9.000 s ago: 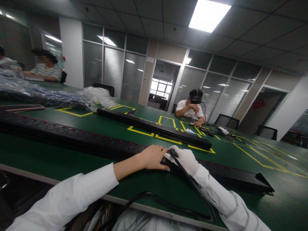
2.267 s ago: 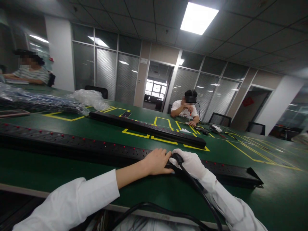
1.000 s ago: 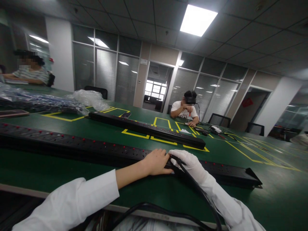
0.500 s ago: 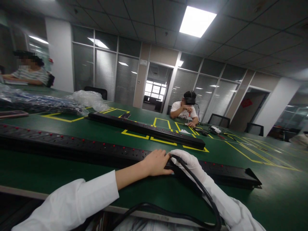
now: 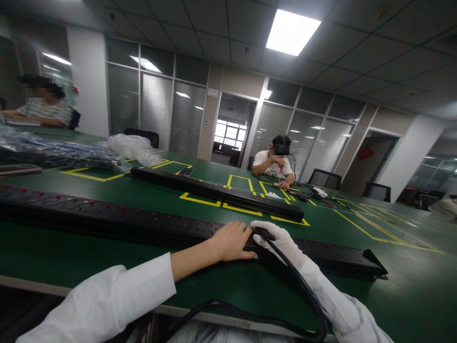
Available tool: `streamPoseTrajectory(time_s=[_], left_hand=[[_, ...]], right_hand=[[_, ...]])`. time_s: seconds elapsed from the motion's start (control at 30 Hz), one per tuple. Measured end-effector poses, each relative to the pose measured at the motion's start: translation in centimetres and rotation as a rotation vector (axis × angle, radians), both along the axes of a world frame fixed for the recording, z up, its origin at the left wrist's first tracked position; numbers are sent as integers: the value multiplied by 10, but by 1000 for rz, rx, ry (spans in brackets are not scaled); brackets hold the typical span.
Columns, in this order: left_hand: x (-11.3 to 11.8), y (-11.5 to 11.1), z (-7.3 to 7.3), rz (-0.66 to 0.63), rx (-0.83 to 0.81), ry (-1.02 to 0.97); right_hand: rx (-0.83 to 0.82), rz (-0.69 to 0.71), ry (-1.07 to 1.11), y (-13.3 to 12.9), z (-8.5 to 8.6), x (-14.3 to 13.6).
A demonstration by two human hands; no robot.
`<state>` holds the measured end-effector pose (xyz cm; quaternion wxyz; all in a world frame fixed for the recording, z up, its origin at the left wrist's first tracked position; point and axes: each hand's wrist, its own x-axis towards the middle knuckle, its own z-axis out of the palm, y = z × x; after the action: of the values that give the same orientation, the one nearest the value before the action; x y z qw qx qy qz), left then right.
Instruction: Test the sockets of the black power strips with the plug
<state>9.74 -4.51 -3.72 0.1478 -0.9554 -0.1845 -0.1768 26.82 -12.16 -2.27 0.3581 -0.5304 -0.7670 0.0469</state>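
A long black power strip with a row of red dots and sockets lies across the near part of the table. My left hand, bare, grips it right of the middle, fingers over the top and thumb along the near side. Close beside it, my right hand in a white dotted glove is closed around a black plug held at the strip's top. From the plug a thick black cable loops down past my right forearm to the table edge. Whether the plug sits in a socket is hidden.
A second black power strip lies farther back on the green table, among yellow tape outlines. Clear plastic wrap is heaped at the left, by a phone. Across the table one person handles small items; another person sits far left.
My right hand has shifted its grip slightly at the plug, showing more of the plug body, and the cable has tilted a little. My left hand stays in place.
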Motion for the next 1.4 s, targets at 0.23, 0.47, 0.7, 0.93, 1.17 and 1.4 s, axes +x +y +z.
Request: streamPoseTrajectory(time_s=[0.23,0.47,0.7,0.93,1.17,1.4], left_hand=[[-1,-1,0,9,5,12],[-1,0,-2,3,19,-16],[0,0,-2,-2,3,-21],[0,0,-1,3,-6,-26],[1,0,-3,2,11,-28],[1,0,-3,6,-1,-23]], right_hand=[[-69,20,131,0,5,-1],[-34,-5,139,0,-2,-1],[175,-15,56,-4,1,5],[5,-97,77,-10,20,17],[-153,-88,106,-13,28,32],[-259,-68,205,-14,29,38]])
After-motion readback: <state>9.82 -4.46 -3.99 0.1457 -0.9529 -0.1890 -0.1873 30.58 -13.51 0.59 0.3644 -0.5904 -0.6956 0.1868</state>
